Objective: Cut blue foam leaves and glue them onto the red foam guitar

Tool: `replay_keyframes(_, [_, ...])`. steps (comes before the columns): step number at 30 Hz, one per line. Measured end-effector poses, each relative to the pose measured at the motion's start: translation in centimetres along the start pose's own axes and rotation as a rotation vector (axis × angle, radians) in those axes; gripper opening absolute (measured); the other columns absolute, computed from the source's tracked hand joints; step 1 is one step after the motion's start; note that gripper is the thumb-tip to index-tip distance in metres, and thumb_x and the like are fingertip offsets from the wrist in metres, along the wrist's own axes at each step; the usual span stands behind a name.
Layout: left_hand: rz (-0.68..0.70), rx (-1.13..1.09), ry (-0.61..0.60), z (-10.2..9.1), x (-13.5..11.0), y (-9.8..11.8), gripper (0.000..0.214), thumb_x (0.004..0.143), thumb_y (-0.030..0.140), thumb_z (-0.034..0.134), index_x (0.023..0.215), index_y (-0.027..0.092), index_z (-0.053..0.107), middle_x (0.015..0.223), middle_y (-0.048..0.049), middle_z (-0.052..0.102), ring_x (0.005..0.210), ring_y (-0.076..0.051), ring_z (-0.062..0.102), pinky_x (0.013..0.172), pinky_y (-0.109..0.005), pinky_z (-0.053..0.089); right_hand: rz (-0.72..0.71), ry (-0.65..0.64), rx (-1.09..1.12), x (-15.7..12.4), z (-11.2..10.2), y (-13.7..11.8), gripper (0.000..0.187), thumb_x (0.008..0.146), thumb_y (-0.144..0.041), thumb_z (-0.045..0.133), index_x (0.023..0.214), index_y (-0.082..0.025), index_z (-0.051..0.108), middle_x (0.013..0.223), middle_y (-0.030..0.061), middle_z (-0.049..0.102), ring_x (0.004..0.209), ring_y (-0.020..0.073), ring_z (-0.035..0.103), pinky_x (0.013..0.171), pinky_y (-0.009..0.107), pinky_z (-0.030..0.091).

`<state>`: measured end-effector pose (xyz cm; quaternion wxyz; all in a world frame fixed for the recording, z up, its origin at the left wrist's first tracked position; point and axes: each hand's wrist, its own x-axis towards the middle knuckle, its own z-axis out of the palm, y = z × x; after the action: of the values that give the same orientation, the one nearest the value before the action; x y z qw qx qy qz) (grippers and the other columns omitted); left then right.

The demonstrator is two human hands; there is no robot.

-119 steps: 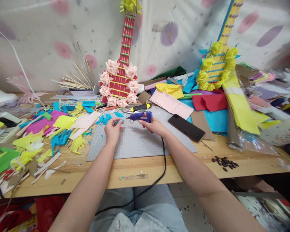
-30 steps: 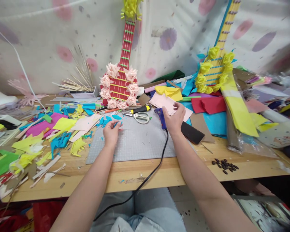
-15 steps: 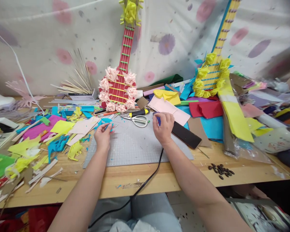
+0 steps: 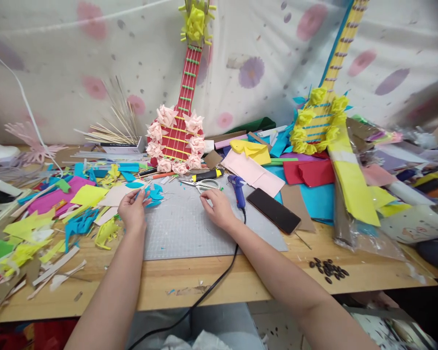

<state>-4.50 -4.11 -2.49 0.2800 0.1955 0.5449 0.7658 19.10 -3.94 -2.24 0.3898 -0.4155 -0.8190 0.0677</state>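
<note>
My left hand [image 4: 132, 210] hovers at the left edge of the grey cutting mat [image 4: 190, 233], its fingertips pinching a small blue paper piece [image 4: 147, 193] beside a heap of blue scraps. My right hand [image 4: 216, 208] lies low over the mat with its fingers loosely stretched to the left, holding nothing. It sits just in front of the white-handled scissors [image 4: 203, 183]. The blue glue gun [image 4: 237, 189] lies on the mat just right of that hand, its black cord [image 4: 219, 277] running off the table's front edge.
A black phone [image 4: 273, 210] lies right of the glue gun. A red paper guitar [image 4: 178, 136] with pink flowers and a yellow-flowered one [image 4: 319, 119] lean on the back wall. Coloured paper scraps [image 4: 58, 209] cover the left side, paper sheets [image 4: 314, 170] the right. Dark seeds [image 4: 326, 268] lie near the front edge.
My right hand has set the glue gun down on the mat and moved left towards the scissors. My left hand has shifted left with the blue piece.
</note>
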Motion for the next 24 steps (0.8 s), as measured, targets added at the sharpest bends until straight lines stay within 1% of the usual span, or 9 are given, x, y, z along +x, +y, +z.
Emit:
replay_keyframes(3, [0.023, 0.003, 0.013, -0.1, 0.3, 0.0, 0.019, 0.062, 0.014, 0.067, 0.079, 0.012, 0.059, 0.070, -0.0015, 0.063, 0.067, -0.015, 0.066, 0.054, -0.022, 0.052, 0.111, -0.040, 0.085, 0.4, -0.1, 0.6, 0.014, 0.085, -0.020, 0.045, 0.082, -0.017, 0.058, 0.081, 0.0063, 0.062, 0.077, 0.0173, 0.055, 0.073, 0.030, 0.041])
replay_keyframes(6, [0.042, 0.049, 0.003, -0.1, 0.5, -0.1, 0.020, 0.062, 0.016, 0.068, 0.080, 0.012, 0.059, 0.070, -0.0018, 0.063, 0.068, -0.015, 0.066, 0.053, -0.022, 0.052, 0.185, -0.122, 0.134, 1.0, -0.2, 1.0, 0.014, 0.084, -0.021, 0.046, 0.080, -0.018, 0.058, 0.080, 0.0052, 0.062, 0.076, 0.0164, 0.054, 0.072, 0.029, 0.040])
replay_keyframes(9, [0.069, 0.076, -0.008, 0.0, 0.6, -0.4, 0.021, 0.062, 0.019, 0.068, 0.080, 0.013, 0.060, 0.072, -0.0022, 0.063, 0.069, -0.016, 0.066, 0.053, -0.023, 0.051, 0.228, -0.185, 0.181, 1.6, 0.0, 1.3, 0.015, 0.084, -0.023, 0.044, 0.080, -0.018, 0.058, 0.081, 0.0044, 0.062, 0.076, 0.0157, 0.054, 0.069, 0.028, 0.040])
replay_keyframes(14, [0.086, 0.113, -0.050, 0.4, 0.6, -1.2, 0.023, 0.062, 0.020, 0.068, 0.082, 0.013, 0.060, 0.073, -0.0023, 0.064, 0.069, -0.016, 0.065, 0.053, -0.024, 0.051, 0.284, -0.223, 0.247, 2.4, 0.5, 1.6, 0.014, 0.082, -0.024, 0.045, 0.080, -0.018, 0.057, 0.080, 0.0028, 0.061, 0.074, 0.0145, 0.054, 0.065, 0.026, 0.038])
replay_keyframes(18, [0.082, 0.118, -0.086, 0.5, 0.2, -1.3, 0.024, 0.062, 0.022, 0.069, 0.082, 0.013, 0.060, 0.073, -0.0020, 0.063, 0.069, -0.016, 0.065, 0.053, -0.023, 0.051, 0.330, -0.226, 0.298, 2.9, 1.0, 1.9, 0.012, 0.079, -0.025, 0.047, 0.079, -0.018, 0.056, 0.078, 0.0018, 0.061, 0.071, 0.0135, 0.054, 0.066, 0.026, 0.039])
replay_keyframes(21, [0.058, 0.121, -0.125, 0.6, -0.3, -1.3, 0.025, 0.062, 0.023, 0.068, 0.083, 0.013, 0.059, 0.074, -0.0017, 0.063, 0.068, -0.015, 0.066, 0.053, -0.023, 0.051, 0.399, -0.181, 0.403, 3.0, 1.6, 1.6, 0.011, 0.078, -0.026, 0.048, 0.079, -0.018, 0.056, 0.076, 0.0009, 0.061, 0.070, 0.0128, 0.054, 0.066, 0.026, 0.040])
replay_keyframes(24, [0.023, 0.107, -0.168, 0.7, -0.9, -1.2, 0.024, 0.063, 0.023, 0.067, 0.084, 0.013, 0.059, 0.075, -0.0016, 0.064, 0.068, -0.015, 0.065, 0.053, -0.023, 0.051, 0.504, -0.122, 0.532, 2.9, 2.7, 0.9, 0.010, 0.076, -0.027, 0.049, 0.076, -0.018, 0.054, 0.071, -0.0007, 0.059, 0.066, 0.0117, 0.053, 0.064, 0.026, 0.041])
